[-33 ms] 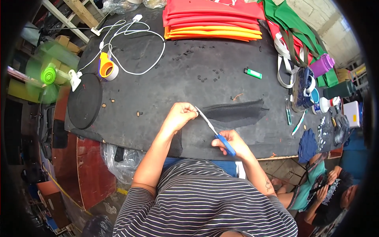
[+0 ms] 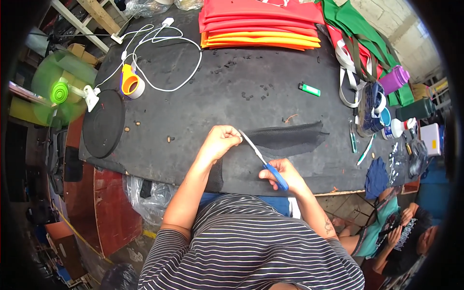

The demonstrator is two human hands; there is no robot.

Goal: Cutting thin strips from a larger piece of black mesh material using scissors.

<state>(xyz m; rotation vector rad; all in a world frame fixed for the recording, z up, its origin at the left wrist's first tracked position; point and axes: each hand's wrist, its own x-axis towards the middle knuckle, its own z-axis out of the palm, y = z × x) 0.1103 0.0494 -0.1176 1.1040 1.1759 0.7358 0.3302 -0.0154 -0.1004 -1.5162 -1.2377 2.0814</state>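
My right hand [image 2: 285, 175] grips a pair of scissors [image 2: 271, 171] by its blue handles. The narrow blades slant up and left, and their tip reaches the fingertips of my left hand [image 2: 221, 143]. Those fingers are pinched together; what they hold is too small or dark to make out. A strip of black mesh fabric [image 2: 290, 138] lies just right of the blade tip, its right end ragged. More dark mesh [image 2: 216, 178] shows beside my left forearm at the near table edge, partly hidden by the arm.
Red and orange folded fabric [image 2: 261, 26] is stacked at the back of the black table [image 2: 183, 111]. A green lighter [image 2: 310, 89], tape in a dispenser [image 2: 130, 83], a white cable [image 2: 166, 90] and small black scraps lie around. A fan [image 2: 59, 93] spins left; a person [image 2: 394, 232] sits lower right.
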